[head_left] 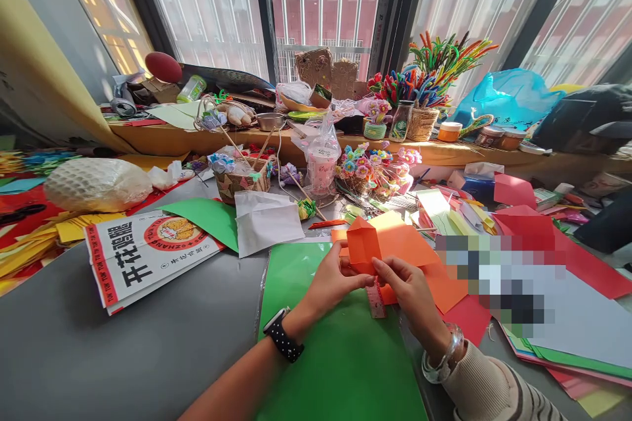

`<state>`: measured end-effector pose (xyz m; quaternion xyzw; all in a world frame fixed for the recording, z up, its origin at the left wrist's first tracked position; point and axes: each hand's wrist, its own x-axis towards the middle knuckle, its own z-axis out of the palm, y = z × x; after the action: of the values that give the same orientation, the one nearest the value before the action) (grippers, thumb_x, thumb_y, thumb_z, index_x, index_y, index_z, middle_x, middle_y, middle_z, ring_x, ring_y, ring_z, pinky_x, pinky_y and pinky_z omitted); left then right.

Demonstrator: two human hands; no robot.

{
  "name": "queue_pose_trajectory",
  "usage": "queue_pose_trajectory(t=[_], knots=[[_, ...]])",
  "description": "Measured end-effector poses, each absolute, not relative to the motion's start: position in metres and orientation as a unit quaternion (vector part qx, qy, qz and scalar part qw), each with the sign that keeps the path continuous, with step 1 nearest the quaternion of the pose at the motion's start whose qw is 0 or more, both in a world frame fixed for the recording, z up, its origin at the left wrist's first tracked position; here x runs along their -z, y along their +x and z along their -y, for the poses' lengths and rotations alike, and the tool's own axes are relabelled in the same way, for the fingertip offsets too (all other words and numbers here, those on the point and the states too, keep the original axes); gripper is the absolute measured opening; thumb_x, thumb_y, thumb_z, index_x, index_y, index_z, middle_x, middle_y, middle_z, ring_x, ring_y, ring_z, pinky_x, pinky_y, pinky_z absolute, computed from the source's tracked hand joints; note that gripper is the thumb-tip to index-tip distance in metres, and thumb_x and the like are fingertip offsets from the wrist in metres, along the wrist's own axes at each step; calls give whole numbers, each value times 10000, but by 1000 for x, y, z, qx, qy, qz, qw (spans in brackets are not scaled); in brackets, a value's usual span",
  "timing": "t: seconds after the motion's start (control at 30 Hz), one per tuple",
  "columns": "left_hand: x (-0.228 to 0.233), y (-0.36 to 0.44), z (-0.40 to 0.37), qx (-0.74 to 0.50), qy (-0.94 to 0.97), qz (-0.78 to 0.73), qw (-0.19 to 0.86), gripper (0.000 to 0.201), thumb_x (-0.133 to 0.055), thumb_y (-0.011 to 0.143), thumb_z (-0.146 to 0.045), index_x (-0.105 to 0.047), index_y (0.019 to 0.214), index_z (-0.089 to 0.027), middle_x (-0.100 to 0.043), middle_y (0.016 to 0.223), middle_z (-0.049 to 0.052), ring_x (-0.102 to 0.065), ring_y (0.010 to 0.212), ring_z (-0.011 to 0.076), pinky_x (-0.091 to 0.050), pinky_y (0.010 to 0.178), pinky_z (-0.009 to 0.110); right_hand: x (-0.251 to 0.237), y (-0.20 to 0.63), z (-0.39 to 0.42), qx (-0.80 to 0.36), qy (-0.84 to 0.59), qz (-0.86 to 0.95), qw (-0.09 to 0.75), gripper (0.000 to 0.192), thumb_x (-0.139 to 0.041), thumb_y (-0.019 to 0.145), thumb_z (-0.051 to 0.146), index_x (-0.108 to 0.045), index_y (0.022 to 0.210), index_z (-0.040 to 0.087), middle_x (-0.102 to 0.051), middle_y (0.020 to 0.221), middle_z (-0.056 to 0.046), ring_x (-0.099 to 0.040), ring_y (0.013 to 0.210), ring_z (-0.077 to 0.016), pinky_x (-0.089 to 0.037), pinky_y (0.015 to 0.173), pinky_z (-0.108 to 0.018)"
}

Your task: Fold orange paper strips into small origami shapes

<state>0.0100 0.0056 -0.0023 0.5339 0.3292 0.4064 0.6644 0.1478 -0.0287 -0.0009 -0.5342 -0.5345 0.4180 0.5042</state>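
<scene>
Orange paper piece (364, 247): pinched at its lower edge by left hand (332, 283) and right hand (407, 289), both clamped for creasing; over green sheet (340, 355) near table's front edge.

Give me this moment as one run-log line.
left hand: pinching folded orange paper | right hand: pinching its lower edge | under: green sheet on grey table | beside: pink ruler

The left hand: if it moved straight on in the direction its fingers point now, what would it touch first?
The left hand points up and right, and its fingers already pinch the folded orange paper. Past that, probably the flat orange sheet behind it, though depth is hard to judge.
</scene>
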Motion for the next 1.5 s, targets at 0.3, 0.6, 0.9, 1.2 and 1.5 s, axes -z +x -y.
queue_pose_trajectory(t=[0.3,0.6,0.9,1.2,1.5], knots=[[4,9,-5,-395,574,-367,616,588,-702,550,-268,-366,1022,-169,-592,646,-3,-596,648,164,-448,613,281,-3,149,29,-431,-526,505,532,270,-524,729,373,-518,563,159,-473,550,17,-437,567,-114,-357,549,-211],[-1,11,-5,-404,532,-324,671,569,-696,563,-238,-365,1020,-166,-631,760,50,-617,740,209,-449,696,341,0,148,28,-439,-520,503,532,260,-521,730,372,-528,585,156,-469,562,13,-428,577,-119,-349,559,-222],[-1,13,-3,-411,504,-274,708,524,-705,550,-172,-377,957,-156,-635,853,84,-614,780,214,-449,749,377,0,148,30,-435,-515,511,534,296,-473,764,375,-510,563,162,-438,531,29,-404,533,-103,-332,524,-204],[0,14,-4,-408,497,-265,718,519,-700,563,-184,-390,979,-156,-605,941,92,-583,868,217,-445,768,355,-1,146,30,-391,-534,535,525,291,-463,768,381,-462,564,173,-427,532,32,-411,527,-106,-336,512,-209],[1,13,-5,-397,551,-300,670,460,-700,554,-221,-453,933,-136,-578,878,62,-567,809,191,-442,714,306,0,145,31,-289,-536,612,505,255,-472,773,337,-498,578,176,-469,574,15,-459,550,-115,-365,529,-220]])
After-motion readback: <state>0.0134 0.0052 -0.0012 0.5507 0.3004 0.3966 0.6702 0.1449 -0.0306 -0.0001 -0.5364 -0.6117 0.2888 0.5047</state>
